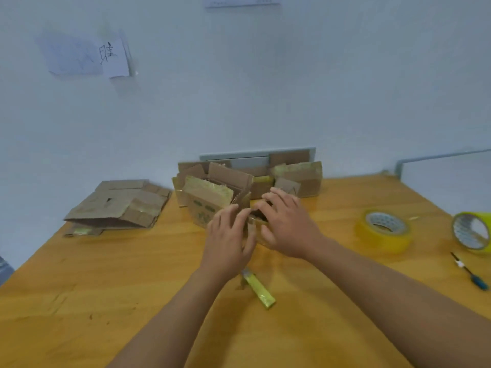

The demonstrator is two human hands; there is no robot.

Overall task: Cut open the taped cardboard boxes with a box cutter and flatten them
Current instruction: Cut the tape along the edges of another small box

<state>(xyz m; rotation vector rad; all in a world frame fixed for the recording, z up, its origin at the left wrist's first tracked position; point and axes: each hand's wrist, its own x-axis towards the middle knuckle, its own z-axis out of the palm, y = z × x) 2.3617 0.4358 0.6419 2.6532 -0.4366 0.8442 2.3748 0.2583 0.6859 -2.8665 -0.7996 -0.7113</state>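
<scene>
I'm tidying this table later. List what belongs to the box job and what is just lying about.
Belongs: the box under both hands, left hand and right hand; boxes behind; flattened cardboard.

Lying about: two tape rolls, blue-handled tool, papers on wall.

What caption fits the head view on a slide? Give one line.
Both hands, left and right, work a small cardboard box on the wooden table.

Handwritten character on wall paper (114,58), unclear
</scene>
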